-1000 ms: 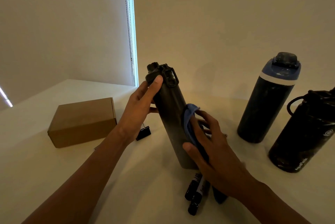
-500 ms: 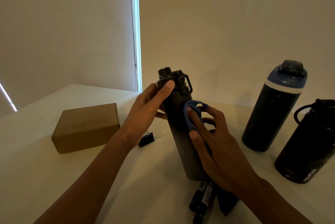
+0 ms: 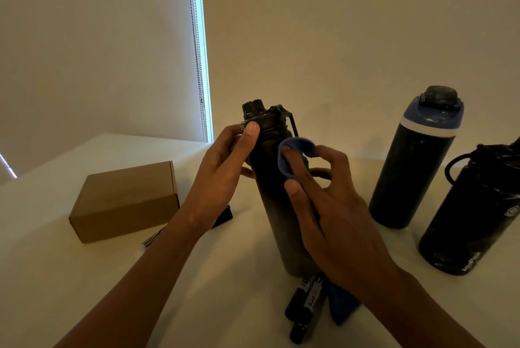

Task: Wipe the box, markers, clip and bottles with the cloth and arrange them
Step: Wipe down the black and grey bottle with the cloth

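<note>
A white bench (image 3: 84, 277) is seen against a pale wall, and everything is set upon it. Three bottles are stood on it: a tall dark bottle with a black loop lid (image 3: 270, 195) at the centre, a dark bottle with a blue lid (image 3: 408, 173) to its right, and a broad black bottle with a loop handle (image 3: 472, 215) at the far right. A closed brown cardboard box (image 3: 123, 201) is laid well to the left. The central bottle is gripped just under its lid by the left hand (image 3: 222, 176), whose fingers are curled round it with the thumb laid on the collar. A blue cloth (image 3: 295, 150) is held against that bottle's upper side by the bent fingers of the right hand (image 3: 332, 212), one corner being folded over the fingertips and its tail trailing to the bench. Black markers (image 3: 306, 302) are laid side by side at the bottle's foot, beside that tail. A small black binder clip (image 3: 222, 216) is partly hidden behind the left wrist.
</note>
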### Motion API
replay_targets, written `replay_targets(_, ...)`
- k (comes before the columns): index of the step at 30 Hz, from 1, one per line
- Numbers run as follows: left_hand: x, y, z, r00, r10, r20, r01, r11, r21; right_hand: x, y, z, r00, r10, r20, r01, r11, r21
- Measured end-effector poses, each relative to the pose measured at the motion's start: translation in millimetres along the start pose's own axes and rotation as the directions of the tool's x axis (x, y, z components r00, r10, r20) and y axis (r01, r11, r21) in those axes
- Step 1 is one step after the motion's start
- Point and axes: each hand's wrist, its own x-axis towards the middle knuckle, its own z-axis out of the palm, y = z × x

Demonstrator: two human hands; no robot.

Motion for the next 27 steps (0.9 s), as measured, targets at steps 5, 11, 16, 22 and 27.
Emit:
replay_targets(5, -1, 2, 3, 1.0, 0.026, -0.008, -0.026, 1.0, 0.012, 10, 1, -4, 0.996, 0.051, -0.075, -0.042, 0.992, 0.116)
replay_targets(11, -2, 3, 5, 1.0, 0.009, 0.007, -0.008, 0.999, -0.041, 29, 6, -7, 0.976, 0.034, -0.215, 0.004, 0.985, 0.174)
replay_targets(16, -1, 3, 7, 1.0, -0.015, 0.001, 0.015, 0.999, -0.051, 34, 5, -9, 0.957, 0.033, -0.288, 0.003, 0.992, 0.125)
replay_targets(22, -1, 4, 9, 1.0, -0.008, -0.012, 0.008, 0.999, -0.054, 33, 0, -13, 0.952, -0.06, -0.301, 0.076, 0.996, 0.04)
replay_targets(27, -1, 4, 11, 1.0, -0.007, -0.019, 0.006, 0.999, -0.037, 35, 10, -17, 0.944, -0.024, -0.329, 0.04, 0.998, 0.042)
